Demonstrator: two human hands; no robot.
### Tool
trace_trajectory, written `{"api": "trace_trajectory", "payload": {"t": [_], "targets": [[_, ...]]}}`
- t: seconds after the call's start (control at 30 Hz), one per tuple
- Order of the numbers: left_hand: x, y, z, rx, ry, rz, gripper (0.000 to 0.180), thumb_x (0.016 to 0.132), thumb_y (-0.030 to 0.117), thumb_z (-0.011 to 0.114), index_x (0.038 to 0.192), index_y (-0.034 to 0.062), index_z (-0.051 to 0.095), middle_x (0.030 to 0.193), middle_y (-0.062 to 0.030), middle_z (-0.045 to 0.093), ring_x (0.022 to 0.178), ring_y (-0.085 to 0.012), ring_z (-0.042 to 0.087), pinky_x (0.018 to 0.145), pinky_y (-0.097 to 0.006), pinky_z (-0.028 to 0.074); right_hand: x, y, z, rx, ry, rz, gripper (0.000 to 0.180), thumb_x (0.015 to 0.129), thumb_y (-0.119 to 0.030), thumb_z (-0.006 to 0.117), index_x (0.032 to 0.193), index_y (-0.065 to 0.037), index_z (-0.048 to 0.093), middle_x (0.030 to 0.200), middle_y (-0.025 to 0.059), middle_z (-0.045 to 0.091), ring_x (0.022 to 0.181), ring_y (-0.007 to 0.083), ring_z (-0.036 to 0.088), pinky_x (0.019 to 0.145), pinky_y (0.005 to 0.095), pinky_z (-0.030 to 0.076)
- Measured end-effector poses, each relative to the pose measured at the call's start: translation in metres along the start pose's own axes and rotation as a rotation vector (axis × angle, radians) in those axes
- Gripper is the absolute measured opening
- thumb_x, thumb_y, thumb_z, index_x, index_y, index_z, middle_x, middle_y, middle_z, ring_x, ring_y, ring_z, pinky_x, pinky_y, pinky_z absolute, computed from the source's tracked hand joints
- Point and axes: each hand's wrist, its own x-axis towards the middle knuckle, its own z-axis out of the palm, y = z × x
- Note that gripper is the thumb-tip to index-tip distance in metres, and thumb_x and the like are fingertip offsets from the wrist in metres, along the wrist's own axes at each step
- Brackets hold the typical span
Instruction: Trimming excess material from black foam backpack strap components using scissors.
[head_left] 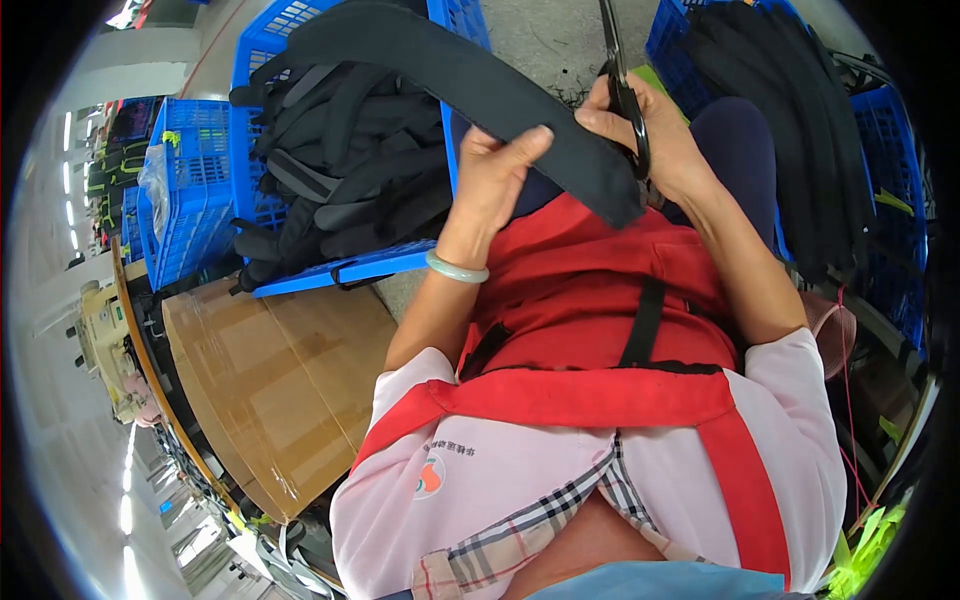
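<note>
My left hand (497, 172) grips a long padded black strap (450, 70) near its lower end, thumb on top. The strap runs up and to the left over a blue crate. My right hand (655, 130) holds black scissors (622, 85) with fingers through the handles, blades pointing up, right beside the strap's end. Both hands are raised over my lap, which is covered by a red apron (590, 290). A pale green bangle (456, 268) sits on my left wrist.
A blue plastic crate (345, 268) at left is filled with several black straps. Another blue crate (890, 200) with black straps stands at right. A brown cardboard box (270, 380) sits at lower left. More blue crates (185, 190) are further left.
</note>
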Motion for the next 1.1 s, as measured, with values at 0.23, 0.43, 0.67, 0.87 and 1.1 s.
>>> {"api": "trace_trajectory", "payload": {"t": [0.23, 0.43, 0.67, 0.87, 1.1], "targets": [[-0.008, -0.009, 0.0, 0.084, 0.023, -0.03, 0.019, 0.078, -0.008, 0.071, 0.095, 0.0023, 0.068, 0.092, -0.0068, 0.069, 0.085, -0.0156, 0.066, 0.079, -0.029, 0.054, -0.004, -0.007, -0.002, -0.222, 0.037, 0.061, 0.024, 0.08, -0.015, 0.077, 0.093, -0.004, 0.059, 0.076, -0.0024, 0.057, 0.069, 0.0055, 0.053, 0.064, 0.0196, 0.043], [-0.009, -0.012, 0.009, -0.2, 0.088, -0.129, 0.02, 0.079, -0.007, 0.069, 0.096, 0.0035, 0.067, 0.094, -0.006, 0.068, 0.089, -0.0161, 0.065, 0.084, -0.029, 0.051, -0.007, 0.005, 0.004, -0.185, -0.007, 0.011, 0.027, 0.08, -0.018, 0.077, 0.094, -0.004, 0.059, 0.079, -0.0018, 0.057, 0.071, 0.0061, 0.052, 0.065, 0.0201, 0.043], [-0.005, -0.017, -0.004, -0.094, 0.037, -0.118, 0.022, 0.078, -0.008, 0.069, 0.096, 0.0034, 0.066, 0.093, -0.0053, 0.068, 0.086, -0.0151, 0.065, 0.08, -0.028, 0.052, -0.022, -0.006, -0.004, -0.3, 0.085, 0.11, 0.035, 0.084, -0.027, 0.073, 0.101, -0.001, 0.057, 0.069, -0.002, 0.051, 0.055, 0.0048, 0.045, 0.049, 0.0202, 0.036], [-0.003, -0.016, -0.008, -0.123, 0.044, -0.103, 0.019, 0.078, -0.009, 0.069, 0.092, 0.0036, 0.067, 0.091, -0.0045, 0.068, 0.084, -0.0146, 0.066, 0.079, -0.028, 0.053, -0.067, -0.016, -0.037, -0.773, -0.13, 0.159, 0.052, 0.081, -0.037, 0.074, 0.108, 0.001, 0.052, 0.07, 0.0043, 0.044, 0.064, 0.0141, 0.043, 0.059, 0.0275, 0.039], [-0.004, -0.018, -0.009, -0.127, 0.031, -0.083, 0.019, 0.078, -0.009, 0.07, 0.09, 0.0049, 0.068, 0.089, -0.0039, 0.069, 0.083, -0.0138, 0.065, 0.078, -0.027, 0.053, -0.072, -0.021, -0.036, -0.872, -0.242, 0.162, 0.062, 0.076, -0.04, 0.077, 0.109, 0.004, 0.048, 0.078, 0.0121, 0.046, 0.07, 0.023, 0.04, 0.065, 0.0344, 0.041]]}}
